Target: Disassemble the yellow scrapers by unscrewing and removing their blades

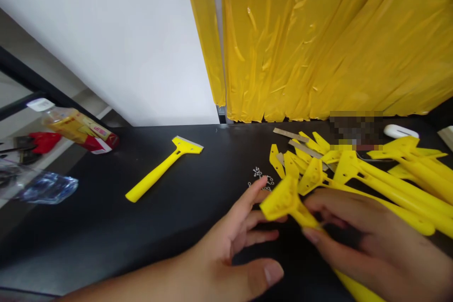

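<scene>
My right hand [364,240] is closed around the neck of a yellow scraper handle [283,200], its wide, holed head tilted up toward the left. Close to that head, my left hand [240,245] has its fingers spread and its thumb apart, holding nothing. Several small screws [260,177] are scattered on the black table just beyond my left fingertips. Past my right hand lies a pile of yellow scraper parts [348,167], with thin metal blades [306,147] among them. A scraper [164,167] with a blade in its head rests on the table to the left.
A drink bottle [79,127] leans at the table's left edge, near a clear plastic bag [49,188]. Yellow plastic sheeting [318,47] and a white panel [123,42] rise behind the black table [116,240]. A white rounded object [401,131] sits at the back right.
</scene>
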{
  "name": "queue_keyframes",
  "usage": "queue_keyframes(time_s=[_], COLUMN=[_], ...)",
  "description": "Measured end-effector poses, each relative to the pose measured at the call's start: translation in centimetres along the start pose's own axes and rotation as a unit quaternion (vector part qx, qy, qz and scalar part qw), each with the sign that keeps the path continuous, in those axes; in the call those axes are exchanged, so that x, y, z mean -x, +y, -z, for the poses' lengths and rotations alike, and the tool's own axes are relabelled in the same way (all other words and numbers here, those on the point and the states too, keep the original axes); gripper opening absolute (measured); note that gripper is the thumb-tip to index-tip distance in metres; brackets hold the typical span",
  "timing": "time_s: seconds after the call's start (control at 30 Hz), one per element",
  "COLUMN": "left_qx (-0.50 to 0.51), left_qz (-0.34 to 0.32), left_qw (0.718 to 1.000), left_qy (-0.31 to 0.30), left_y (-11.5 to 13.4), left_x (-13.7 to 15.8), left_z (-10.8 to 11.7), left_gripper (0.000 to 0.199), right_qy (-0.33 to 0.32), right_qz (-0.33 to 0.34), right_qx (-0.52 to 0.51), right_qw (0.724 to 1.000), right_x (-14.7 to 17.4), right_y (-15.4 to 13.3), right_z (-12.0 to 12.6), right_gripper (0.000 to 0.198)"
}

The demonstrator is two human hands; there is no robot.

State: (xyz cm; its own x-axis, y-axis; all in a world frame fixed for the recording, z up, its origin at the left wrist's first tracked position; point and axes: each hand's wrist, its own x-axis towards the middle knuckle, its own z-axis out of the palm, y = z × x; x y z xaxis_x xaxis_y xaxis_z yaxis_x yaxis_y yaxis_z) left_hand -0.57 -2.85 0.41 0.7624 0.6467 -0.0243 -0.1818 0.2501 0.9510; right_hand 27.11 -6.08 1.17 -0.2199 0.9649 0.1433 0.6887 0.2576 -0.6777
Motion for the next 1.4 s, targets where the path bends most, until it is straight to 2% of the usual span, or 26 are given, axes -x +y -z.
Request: queue_keyframes(time_s=[0.03, 0.13, 0.17, 0.23, 0.33, 0.37, 0.43, 0.6, 0.73, 0.97, 1.17, 1.27, 1.4], left_qx=[0.062, 0.157, 0.168, 0.177, 0.163, 0.155, 0.154, 0.195, 0.171, 0.176, 0.171, 0.174, 0.169], left_qz=[-0.003, 0.014, 0.032, 0.068, 0.101, 0.107, 0.110, 0.080, 0.094, 0.119, 0.121, 0.118, 0.123], left_qw=[0.997, 0.966, 0.955, 0.943, 0.943, 0.944, 0.949, 0.957, 0.966, 0.964, 0.963, 0.963, 0.963], left_qy=[0.044, 0.206, 0.242, 0.274, 0.274, 0.269, 0.251, 0.200, 0.169, 0.162, 0.167, 0.169, 0.172], left_y=[-0.2, -0.1, 0.2, 0.7, 1.2, 1.2, 1.0, 0.4, 0.1, 0.3, 0.3, 0.3, 0.2], left_x=[-0.4, -1.7, -2.1, -2.6, -3.0, -3.1, -3.1, -2.8, -2.7, -2.7, -2.8, -2.9, -3.0], left_z=[-0.7, -2.0, -2.0, -1.6, -0.3, 0.1, 0.7, 1.1, 1.1, 1.1, 1.2, 1.3, 1.3], left_gripper=[0.087, 0.068, 0.064, 0.059, 0.045, 0.045, 0.048, 0.017, 0.018, 0.016, 0.015, 0.014, 0.015], right_qy=[-0.030, -0.039, -0.046, -0.045, 0.026, 0.058, 0.089, 0.123, 0.111, 0.091, 0.069, 0.054, 0.071], right_qz=[0.009, 0.014, 0.020, 0.041, 0.054, 0.045, 0.020, -0.053, -0.079, -0.100, -0.138, -0.149, -0.155], right_qx=[-0.025, -0.031, -0.041, -0.047, 0.079, 0.149, 0.215, 0.337, 0.394, 0.398, 0.306, 0.261, 0.267], right_qw=[0.999, 0.999, 0.998, 0.997, 0.995, 0.986, 0.972, 0.932, 0.909, 0.907, 0.939, 0.952, 0.949], right_x=[-1.1, -3.3, -3.7, -4.2, -4.9, -5.1, -5.7, -6.2, -6.1, -6.1, -6.8, -7.0, -6.6], right_y=[-1.4, -4.1, -4.4, -4.0, -1.6, -0.6, 1.6, 4.5, 4.9, 5.2, 5.6, 5.6, 5.9], right_z=[-1.0, -3.3, -3.5, -3.2, -1.7, -1.2, -0.4, -0.6, -1.8, -2.5, -1.6, -1.3, -1.7], right_gripper=[0.017, 0.021, 0.021, 0.025, 0.040, 0.043, 0.044, 0.046, 0.047, 0.038, 0.021, 0.023, 0.035])
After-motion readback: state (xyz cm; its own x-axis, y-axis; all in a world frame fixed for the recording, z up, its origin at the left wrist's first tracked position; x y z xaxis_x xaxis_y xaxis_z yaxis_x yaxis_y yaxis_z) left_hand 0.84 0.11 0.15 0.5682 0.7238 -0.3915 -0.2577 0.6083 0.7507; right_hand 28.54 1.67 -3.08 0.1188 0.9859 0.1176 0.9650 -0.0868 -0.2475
